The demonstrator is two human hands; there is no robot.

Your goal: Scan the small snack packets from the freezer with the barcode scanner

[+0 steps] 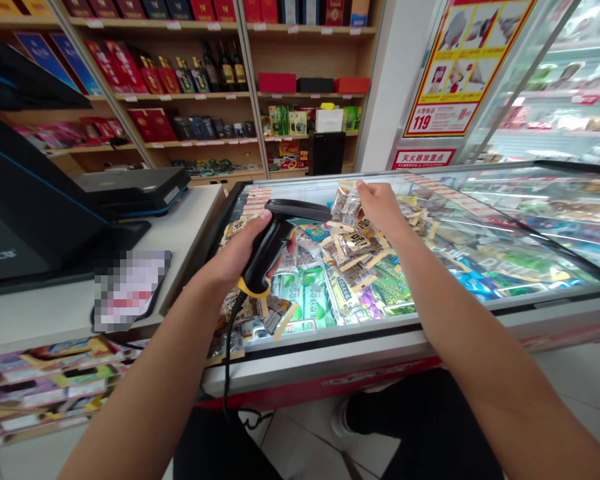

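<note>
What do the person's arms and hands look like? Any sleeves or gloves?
The left hand and right hand are bare, with no gloves and no rings showing. No sleeves, watch or bracelet shows on the left forearm or right forearm.

On the pale worktop (pixel 183 225), a black terminal (pixel 35 207) stood left of a black scale (pixel 140 183) set near the far right corner. Toward the near right corner lay a flat pixelated object (pixel 133 290), perhaps a phone. Beyond, wooden shelves (pixel 310 55) held dark bottles (pixel 224 70) at one board's right end and a white box (pixel 329 121). A red-and-yellow poster (pixel 463 73) read 119.
</note>
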